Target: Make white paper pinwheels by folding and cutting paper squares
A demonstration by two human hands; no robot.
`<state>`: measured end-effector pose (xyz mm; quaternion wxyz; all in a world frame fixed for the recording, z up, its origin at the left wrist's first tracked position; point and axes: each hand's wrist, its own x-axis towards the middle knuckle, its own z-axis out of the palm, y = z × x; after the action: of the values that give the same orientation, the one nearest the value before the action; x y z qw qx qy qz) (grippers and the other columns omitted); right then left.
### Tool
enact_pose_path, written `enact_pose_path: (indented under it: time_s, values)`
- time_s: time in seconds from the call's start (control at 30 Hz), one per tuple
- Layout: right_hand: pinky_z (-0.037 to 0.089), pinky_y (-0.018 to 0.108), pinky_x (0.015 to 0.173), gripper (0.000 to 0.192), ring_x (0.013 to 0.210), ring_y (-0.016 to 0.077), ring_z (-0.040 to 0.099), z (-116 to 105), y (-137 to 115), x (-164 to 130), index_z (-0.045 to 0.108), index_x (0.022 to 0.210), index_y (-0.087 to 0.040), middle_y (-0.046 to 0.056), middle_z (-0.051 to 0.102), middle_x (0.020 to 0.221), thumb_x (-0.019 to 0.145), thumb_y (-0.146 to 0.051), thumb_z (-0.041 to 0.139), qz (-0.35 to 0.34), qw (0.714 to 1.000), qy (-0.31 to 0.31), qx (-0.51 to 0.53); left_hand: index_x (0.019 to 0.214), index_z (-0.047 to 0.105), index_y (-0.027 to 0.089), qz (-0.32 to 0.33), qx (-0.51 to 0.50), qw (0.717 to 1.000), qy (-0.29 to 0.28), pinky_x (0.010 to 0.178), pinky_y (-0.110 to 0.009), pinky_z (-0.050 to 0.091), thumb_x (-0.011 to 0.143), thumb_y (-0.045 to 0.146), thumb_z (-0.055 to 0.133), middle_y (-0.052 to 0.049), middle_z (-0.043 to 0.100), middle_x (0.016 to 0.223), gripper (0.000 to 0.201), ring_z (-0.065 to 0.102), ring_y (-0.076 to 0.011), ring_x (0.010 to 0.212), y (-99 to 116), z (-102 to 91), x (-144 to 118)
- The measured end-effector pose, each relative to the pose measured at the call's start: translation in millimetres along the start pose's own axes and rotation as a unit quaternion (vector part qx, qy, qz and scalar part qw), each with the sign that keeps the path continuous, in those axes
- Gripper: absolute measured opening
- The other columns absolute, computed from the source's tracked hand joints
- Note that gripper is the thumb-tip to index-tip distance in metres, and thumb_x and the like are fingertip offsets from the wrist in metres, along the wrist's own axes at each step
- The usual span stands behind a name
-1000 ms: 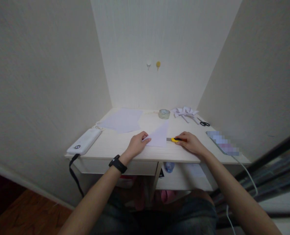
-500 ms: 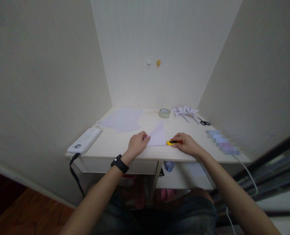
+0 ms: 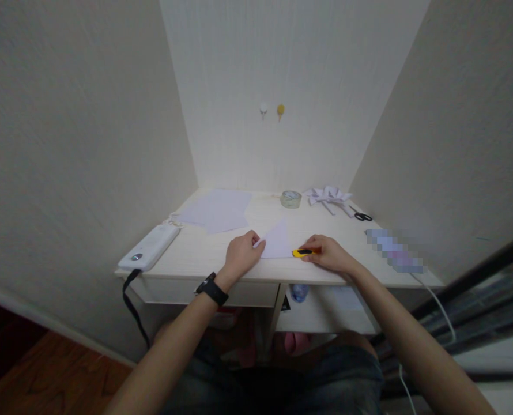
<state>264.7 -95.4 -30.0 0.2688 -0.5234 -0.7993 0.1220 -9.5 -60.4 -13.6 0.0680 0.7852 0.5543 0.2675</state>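
Left hand (image 3: pixel 241 256), black watch on the wrist, rests on the pale wooden counter (image 3: pixel 196 253) with fingers curled loosely, fingertips pinning the near-left corner of the folded triangular white paper sheet (image 3: pixel 277 242). That sheet lies flat near the front edge of the counter, roughly mid-width, apex pointing away from the person

Right hand (image 3: pixel 328 253) is closed around the yellow-and-black utility knife (image 3: pixel 302 252); knife lies low over the counter, its yellow end touching or just beside the sheet's near-right edge. Can't tell whether a blade is extended

Other items, all placed from the folded sheet:
- loose flat white paper sheets (image 3: pixel 215 208) behind it to the left
- clear adhesive tape roll (image 3: pixel 290 199) behind it, near the back wall
- crumpled white folded paper pieces (image 3: pixel 328 196) behind it to the right
- small black-handled scissors (image 3: pixel 361 217) right of it, beyond the right hand
- white rectangular power bank (image 3: pixel 149 248) well to its left at the counter's left edge, black cord hanging off the front
- blurred flat device (image 3: pixel 393 251) well to its right, white cable trailing off the counter

Two round wall hooks (image 3: pixel 271 109), one white, one yellow, on the back wall above the counter
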Motion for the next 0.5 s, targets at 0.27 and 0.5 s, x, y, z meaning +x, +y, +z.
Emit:
enact_pose_path:
  time_s: [0.27, 0.5]
  values:
    - [0.048, 0.034, 0.078, 0.026, 0.085, 0.0214, 0.062, 0, -1, -2, 0.077, 0.105, -0.022, 0.008, 0.068, 0.094, 0.081, -0.031, 0.069, 0.000, 1.000, 0.004, -0.006, 0.131, 0.059, 0.023, 0.238, 0.056, 0.969, -0.014, 0.112, -0.047, 0.029, 0.094, 0.043, 0.047, -0.007, 0.054, 0.142, 0.044, 0.036, -0.0313, 0.137, 7, -10.3, -2]
    - [0.048, 0.033, 0.079, 0.027, 0.084, 0.0207, 0.061, 1, -5, -3, 0.076, 0.106, -0.023, 0.008, 0.067, 0.094, 0.082, -0.031, 0.068, 0.001, 1.000, 0.006, -0.025, 0.145, 0.045, 0.035, 0.305, 0.049, 0.937, -0.162, 0.114, -0.056, 0.021, 0.097, 0.055, 0.038, -0.003, 0.035, 0.157, 0.052, 0.026, -0.0339, 0.145, 0, 11.5, 6]
